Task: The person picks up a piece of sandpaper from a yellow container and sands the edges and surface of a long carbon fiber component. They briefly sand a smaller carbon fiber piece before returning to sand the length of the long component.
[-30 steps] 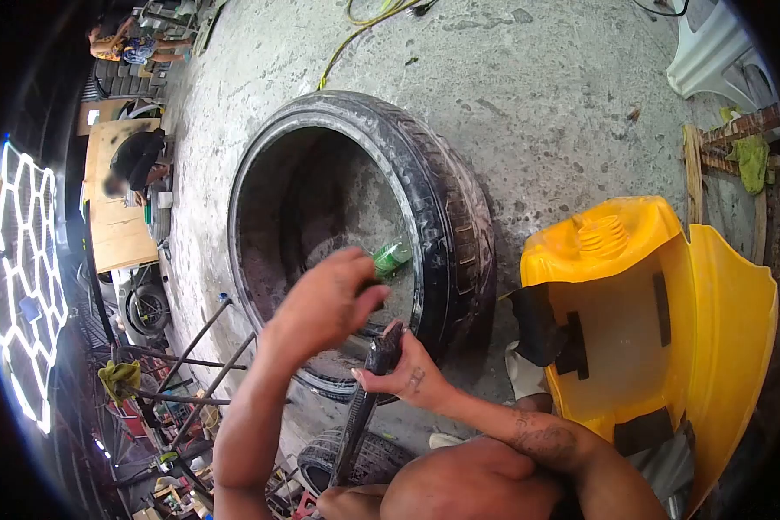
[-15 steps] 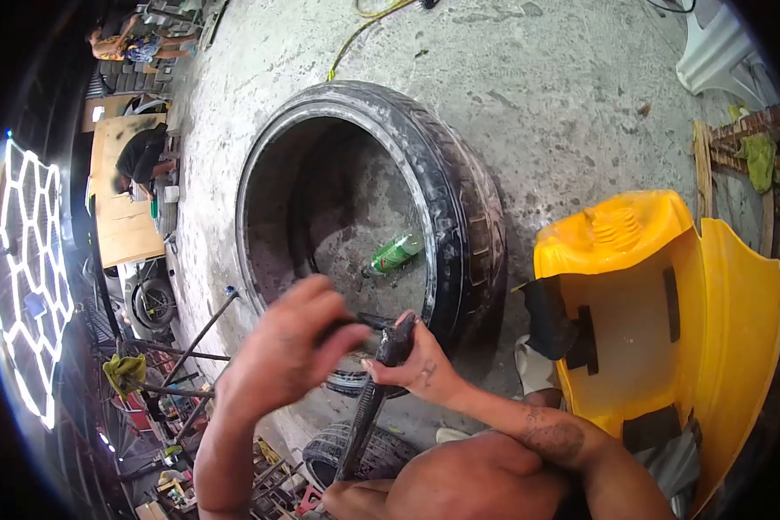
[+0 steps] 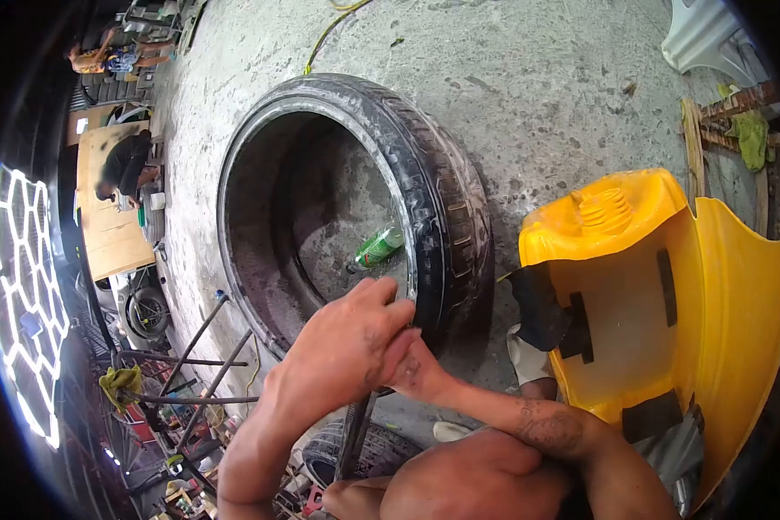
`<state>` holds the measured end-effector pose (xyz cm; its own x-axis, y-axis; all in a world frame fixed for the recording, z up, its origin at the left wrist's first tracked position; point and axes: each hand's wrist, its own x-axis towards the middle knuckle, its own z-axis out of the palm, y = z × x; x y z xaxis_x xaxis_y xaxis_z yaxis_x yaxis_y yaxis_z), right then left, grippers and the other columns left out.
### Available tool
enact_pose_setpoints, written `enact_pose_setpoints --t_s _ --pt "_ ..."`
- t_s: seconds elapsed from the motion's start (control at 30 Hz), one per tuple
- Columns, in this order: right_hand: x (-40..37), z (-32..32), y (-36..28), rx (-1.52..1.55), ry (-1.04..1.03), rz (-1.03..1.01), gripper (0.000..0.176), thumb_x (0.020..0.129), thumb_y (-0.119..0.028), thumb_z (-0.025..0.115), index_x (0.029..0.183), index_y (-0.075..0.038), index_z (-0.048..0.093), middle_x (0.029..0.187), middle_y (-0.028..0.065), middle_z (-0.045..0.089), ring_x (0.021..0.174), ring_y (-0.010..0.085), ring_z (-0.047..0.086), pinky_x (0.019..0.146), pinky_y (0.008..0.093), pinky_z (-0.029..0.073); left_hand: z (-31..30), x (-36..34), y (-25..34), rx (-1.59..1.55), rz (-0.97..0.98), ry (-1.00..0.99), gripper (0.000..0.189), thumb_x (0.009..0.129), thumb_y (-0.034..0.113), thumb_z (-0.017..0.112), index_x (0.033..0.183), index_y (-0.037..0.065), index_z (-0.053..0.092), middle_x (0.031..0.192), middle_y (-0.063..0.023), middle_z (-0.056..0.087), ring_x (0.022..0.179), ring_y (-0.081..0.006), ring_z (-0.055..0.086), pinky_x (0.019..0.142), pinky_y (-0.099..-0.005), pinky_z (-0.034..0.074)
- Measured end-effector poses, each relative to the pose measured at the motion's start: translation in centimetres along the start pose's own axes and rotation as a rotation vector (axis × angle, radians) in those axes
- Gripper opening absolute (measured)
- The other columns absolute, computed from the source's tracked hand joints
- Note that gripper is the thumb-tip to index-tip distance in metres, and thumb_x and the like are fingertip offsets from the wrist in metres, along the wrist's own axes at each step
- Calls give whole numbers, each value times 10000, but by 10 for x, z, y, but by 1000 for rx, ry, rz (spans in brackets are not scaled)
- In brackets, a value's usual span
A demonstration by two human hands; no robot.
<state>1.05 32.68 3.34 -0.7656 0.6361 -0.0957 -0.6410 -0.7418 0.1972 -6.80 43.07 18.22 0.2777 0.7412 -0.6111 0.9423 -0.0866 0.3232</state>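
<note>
My left hand (image 3: 347,334) is closed, with its fingers curled over the near rim of a large tire (image 3: 446,217). It overlaps my right hand (image 3: 413,368), whose fingers are mostly hidden. Out from under the hands runs a black ribbed bar (image 3: 353,438), sloping down toward my leg; its upper end, in my right hand's grip, is covered. Whatever my left fingers hold is hidden. Through the tire's opening a green plastic bottle (image 3: 378,248) shows, lying on its side.
A yellow plastic shell (image 3: 737,303) stands at the right, and a white plastic chair (image 3: 711,43) is behind it. A smaller tire (image 3: 381,455) lies below my hands. Metal bars (image 3: 191,399) stick out at the left. Two people are farther off, one beside a wooden board (image 3: 113,225).
My left hand has moved right and closed over my right hand, covering the black bar's upper end. The whole view has shifted slightly.
</note>
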Motion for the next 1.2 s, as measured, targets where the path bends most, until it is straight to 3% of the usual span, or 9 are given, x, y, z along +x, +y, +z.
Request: enact_pose_setpoints --t_s 0.1,0.33,0.4,0.5,0.7,0.97,1.07,1.13,1.2 --pt "2 12 -4 -468 69 -140 223 926 -57 711 1129 -54 620 1048 5 650 1017 112 639 872 312 566 7 3 -9 5 -11 44 198 895 180 711 906 16 601 948 -170 553 927 -391 607 767 -481 513" --pt "2 14 -3 -149 172 26 507 828 -89 814 1251 -34 540 1062 19 652 972 119 610 862 300 528 3 6 -19 -35 -107 58 175 900 153 714 901 5 622 934 -188 563 885 -436 597 770 -498 490" --pt "8 11 -8 -932 232 66 661 790 -143 856 1310 12 478 1110 58 655 1002 123 597 918 296 511 6 8 -44 -78 -161 134 191 915 158 715 937 -14 635 924 -199 590 869 -435 597 759 -477 485" --pt "14 1 11 -787 226 -165 716 772 -151 875 1311 62 454 1153 93 653 1045 117 580 973 283 485 -17 -24 -55 -155 -348 351 208 911 136 735 939 -29 611 828 -156 580 795 -276 613 741 -383 476" --pt "14 12 4 -726 217 -132 729 780 -120 871 1325 77 430 1167 104 650 1071 106 565 1003 295 476 -4 -64 -40 -284 -404 501 236 878 142 778 943 -29 629 833 -154 601 767 -311 624 707 -384 490" --pt "4 12 -13 -927 100 -42 630 763 -114 856 1286 -41 512 1121 32 652 1068 108 597 931 298 513 -15 -16 7 27 -128 138 201 878 168 748 880 8 625 909 -144 568 877 -347 611 731 -433 506" --pt "1 20 -16 307 241 234 619 764 -78 836 1290 -46 513 1138 29 642 1090 111 592 904 310 520 -10 -7 7 74 -122 48 180 879 163 730 856 20 622 920 -147 544 938 -374 583 765 -481 495" --pt "5 6 -8 -720 94 -13 663 776 -80 844 1329 -51 478 1164 37 625 1134 114 572 931 321 509 9 9 -11 52 -32 105 171 880 163 720 866 21 626 903 -144 537 914 -366 593 775 -485 494" --pt "1 4 -3 -567 107 13 674 779 -70 844 1337 -51 467 1173 36 616 1141 114 563 946 317 500 -8 -4 -3 21 -55 77 170 885 162 714 861 20 624 905 -150 540 908 -373 594 775 -486 493"
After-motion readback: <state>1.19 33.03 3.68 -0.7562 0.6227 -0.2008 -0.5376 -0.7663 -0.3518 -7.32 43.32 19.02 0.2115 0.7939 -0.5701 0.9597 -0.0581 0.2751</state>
